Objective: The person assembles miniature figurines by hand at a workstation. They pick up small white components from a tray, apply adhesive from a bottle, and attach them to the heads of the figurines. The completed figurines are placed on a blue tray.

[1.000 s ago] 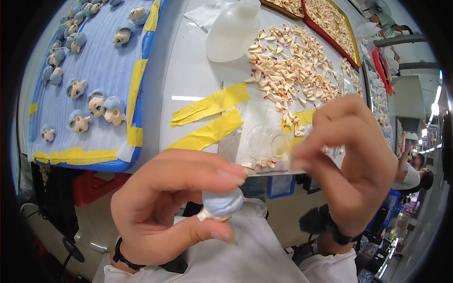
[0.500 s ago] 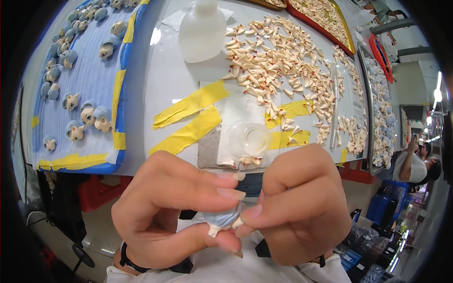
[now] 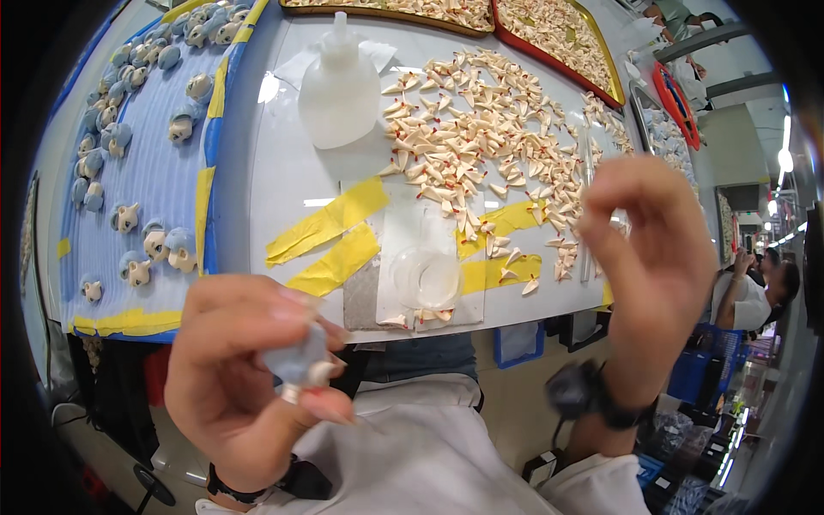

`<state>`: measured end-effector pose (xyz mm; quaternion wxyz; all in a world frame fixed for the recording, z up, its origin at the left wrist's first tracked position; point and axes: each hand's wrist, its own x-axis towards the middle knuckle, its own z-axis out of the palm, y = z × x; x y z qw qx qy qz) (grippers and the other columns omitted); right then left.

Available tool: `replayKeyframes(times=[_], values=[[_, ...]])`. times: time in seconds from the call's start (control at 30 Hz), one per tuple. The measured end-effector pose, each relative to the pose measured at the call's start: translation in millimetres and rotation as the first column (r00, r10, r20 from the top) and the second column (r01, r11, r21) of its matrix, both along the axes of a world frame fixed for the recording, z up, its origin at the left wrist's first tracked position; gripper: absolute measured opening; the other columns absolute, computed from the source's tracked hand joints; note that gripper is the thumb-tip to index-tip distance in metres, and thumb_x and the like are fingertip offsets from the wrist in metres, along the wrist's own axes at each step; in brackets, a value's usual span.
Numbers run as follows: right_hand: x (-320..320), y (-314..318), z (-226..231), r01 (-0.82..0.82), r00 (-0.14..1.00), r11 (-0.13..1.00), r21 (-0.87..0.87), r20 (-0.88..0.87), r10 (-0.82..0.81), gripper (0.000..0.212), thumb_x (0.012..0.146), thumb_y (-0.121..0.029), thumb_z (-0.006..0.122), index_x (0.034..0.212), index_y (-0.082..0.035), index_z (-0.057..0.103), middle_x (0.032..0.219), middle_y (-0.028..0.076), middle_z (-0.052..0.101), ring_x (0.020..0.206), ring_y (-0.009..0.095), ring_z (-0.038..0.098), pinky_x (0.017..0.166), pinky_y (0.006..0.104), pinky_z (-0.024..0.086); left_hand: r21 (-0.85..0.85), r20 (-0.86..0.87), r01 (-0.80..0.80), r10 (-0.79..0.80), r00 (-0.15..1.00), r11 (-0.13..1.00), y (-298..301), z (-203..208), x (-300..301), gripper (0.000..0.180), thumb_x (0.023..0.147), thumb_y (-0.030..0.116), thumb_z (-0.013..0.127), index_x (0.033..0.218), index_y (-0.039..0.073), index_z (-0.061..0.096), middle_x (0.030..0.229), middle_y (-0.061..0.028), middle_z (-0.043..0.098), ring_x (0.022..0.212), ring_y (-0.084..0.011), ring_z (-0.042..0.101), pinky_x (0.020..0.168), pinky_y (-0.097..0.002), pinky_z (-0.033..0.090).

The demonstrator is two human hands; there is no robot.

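My left hand (image 3: 245, 378) is closed around a small doll head (image 3: 298, 359) with pale blue hair, held above my lap; a pale bit sticks out beside my thumb. My right hand (image 3: 657, 236) is raised at the right edge of the table, beside a clear strip (image 3: 587, 206). Its thumb and forefinger curl together in a pinch, slightly blurred, and whatever is between them cannot be made out. Many cream horn-shaped pieces (image 3: 463, 142) with red ends are spread on the table left of that hand.
A blue tray (image 3: 184, 206) with several blue-haired doll heads stands on the left. A translucent bottle (image 3: 339, 99) and a clear round cup (image 3: 427, 279) are between. Yellow tape (image 3: 330, 219) marks the table. Red-rimmed (image 3: 592, 81) and brown trays of pieces lie at the back. A person (image 3: 742, 296) is at far right.
My right hand has left the doll head and moved up and right to the table's right side. My left hand has shifted left and slightly down, still holding the head.
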<state>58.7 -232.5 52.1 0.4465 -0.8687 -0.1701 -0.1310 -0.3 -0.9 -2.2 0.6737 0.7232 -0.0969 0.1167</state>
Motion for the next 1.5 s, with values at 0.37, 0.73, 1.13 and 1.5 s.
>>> replayKeyframes(times=[0.37,0.73,1.13,1.5], values=[[63,-1,-17,-0.198,0.976,0.846,-0.495,-0.179,0.123,0.017,0.067,0.007,0.057,0.083,0.001,0.058,0.080,0.009,0.055,0.071,0.020,0.054,0.063,0.0271,0.042,0.019,-0.007,-0.003,0.003,1.000,1.000,15,-8,-1,0.047,0.069,0.032,0.074,0.097,0.005,0.049,0.096,-0.0111,0.046,0.065,-0.0125,0.052,0.051,-0.0193,0.040],[52,-10,-9,0.060,0.997,0.952,-0.302,-0.027,-0.071,0.008,0.070,0.002,0.061,0.078,0.002,0.059,0.074,0.008,0.061,0.065,0.014,0.058,0.061,0.0233,0.044,0.010,-0.052,0.081,-0.080,0.995,0.997,20,-6,0,0.045,0.069,0.028,0.074,0.096,0.003,0.049,0.097,-0.0113,0.044,0.066,-0.0134,0.054,0.052,-0.0199,0.044],[-11,-7,-4,-0.003,0.923,0.884,0.468,-0.339,0.182,0.014,0.067,0.010,0.063,0.080,0.006,0.058,0.075,0.012,0.060,0.069,0.017,0.058,0.065,0.0250,0.047,-0.055,-0.038,0.208,-0.210,0.977,0.977,14,1,1,0.037,0.067,0.013,0.075,0.090,0.003,0.047,0.095,-0.0135,0.047,0.078,-0.0187,0.056,0.064,-0.0243,0.049],[-13,19,-21,-0.159,0.987,0.981,0.107,-0.017,0.162,0.016,0.068,0.001,0.068,0.079,0.001,0.056,0.073,0.008,0.053,0.065,0.014,0.050,0.060,0.0238,0.040,-0.300,-0.093,0.153,-0.188,0.978,0.942,5,0,-12,0.042,0.063,0.023,0.079,0.087,0.008,0.048,0.093,-0.0124,0.050,0.081,-0.0227,0.056,0.066,-0.0281,0.047]])
